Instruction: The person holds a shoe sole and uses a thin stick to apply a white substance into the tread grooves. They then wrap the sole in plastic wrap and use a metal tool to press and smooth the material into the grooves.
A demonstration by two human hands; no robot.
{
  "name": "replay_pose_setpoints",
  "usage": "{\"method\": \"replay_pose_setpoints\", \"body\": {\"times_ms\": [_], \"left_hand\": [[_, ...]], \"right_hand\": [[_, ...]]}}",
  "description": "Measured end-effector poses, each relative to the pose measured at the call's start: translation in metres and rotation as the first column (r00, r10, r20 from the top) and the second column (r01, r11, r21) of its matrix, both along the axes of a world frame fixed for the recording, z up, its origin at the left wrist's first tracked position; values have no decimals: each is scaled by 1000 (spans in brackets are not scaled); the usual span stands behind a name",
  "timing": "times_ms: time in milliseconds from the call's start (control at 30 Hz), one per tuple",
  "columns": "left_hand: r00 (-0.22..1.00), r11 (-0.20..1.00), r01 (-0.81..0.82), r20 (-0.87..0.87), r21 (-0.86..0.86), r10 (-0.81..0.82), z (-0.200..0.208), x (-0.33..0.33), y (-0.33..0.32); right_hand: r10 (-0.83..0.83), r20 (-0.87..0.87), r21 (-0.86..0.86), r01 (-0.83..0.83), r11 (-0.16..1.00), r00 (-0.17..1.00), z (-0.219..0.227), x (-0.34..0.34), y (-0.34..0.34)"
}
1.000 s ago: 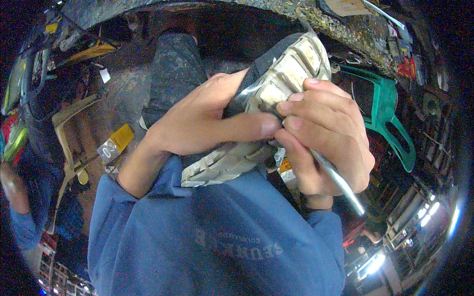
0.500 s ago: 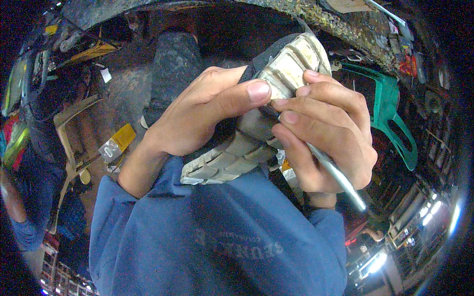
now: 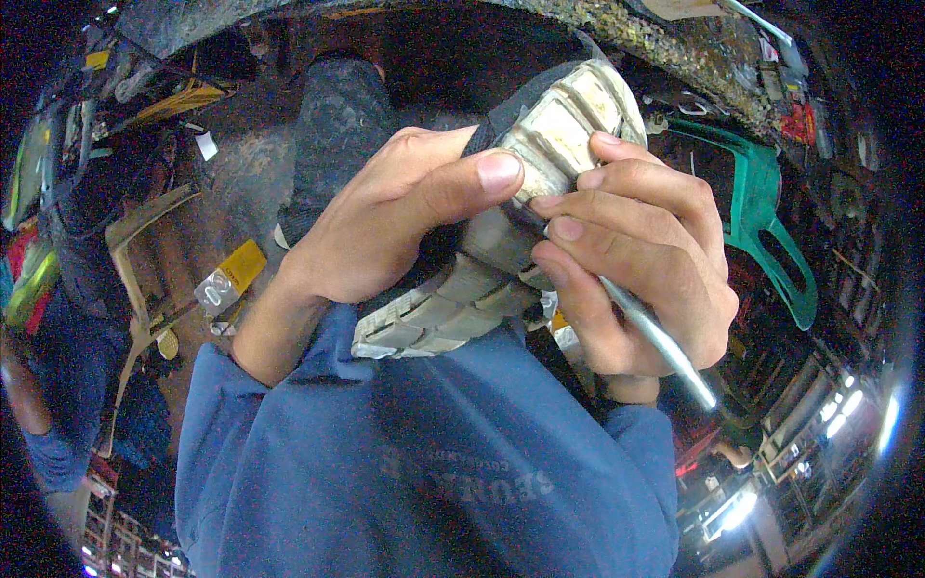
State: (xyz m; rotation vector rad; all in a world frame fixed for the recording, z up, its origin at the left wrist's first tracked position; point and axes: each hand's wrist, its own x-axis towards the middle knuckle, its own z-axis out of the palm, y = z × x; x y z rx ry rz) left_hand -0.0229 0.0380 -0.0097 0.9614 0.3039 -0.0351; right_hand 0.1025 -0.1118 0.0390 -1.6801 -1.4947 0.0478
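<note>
A dark shoe with a thick, pale, blocky sole [image 3: 554, 130] lies sole up in front of my chest, its far end tilted up to the right. My left hand [image 3: 385, 217] is wrapped round its side, the thumb pressed on the sole near the middle. In my right hand [image 3: 646, 250] a thin silvery metal rod [image 3: 660, 342] is pinched between thumb and fingers. Its tip meets the groove across the sole's middle, but the fingers mostly hide it. The upper right fingertips rest on the sole's far part.
A green plastic chair [image 3: 756, 193] stands to the right. At the left are a beige chair frame [image 3: 130, 260] and a yellow-and-clear packet [image 3: 231, 277] on the dark floor [image 3: 246, 164]. A debris-covered bench edge [image 3: 694, 63] runs along the far side. Another person's arm [image 3: 29, 400] shows at far left.
Very little differs. The shoe and my left thumb have shifted slightly, while my right hand keeps its pinch on the rod at the same groove.
</note>
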Motion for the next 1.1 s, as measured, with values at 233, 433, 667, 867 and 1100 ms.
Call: {"method": "replay_pose_setpoints", "body": {"times_ms": [233, 433, 667, 867, 1100], "left_hand": [[955, 935, -26, 285, 353, -81, -14, 2, 10], [942, 909, -69, 326, 412, -76, -21, 2, 14], [928, 884, -77, 357, 461, -105, -20, 2, 14], [946, 943, -59, 321, 329, -53, -19, 3, 10], [953, 944, -40, 296, 327, -62, -18, 1, 10]], "right_hand": [[18, -4, 13, -18, 1000, 1000, -1, 2, 0], [26, -8, 21, -26, 999, 1000, -1, 2, 0], [44, -3, 19, -44, 999, 999, 0, 3, -1], [54, 5, 19, -54, 998, 999, 1, 6, 0], [49, 15, 14, -49, 999, 999, 1, 5, 1]]}}
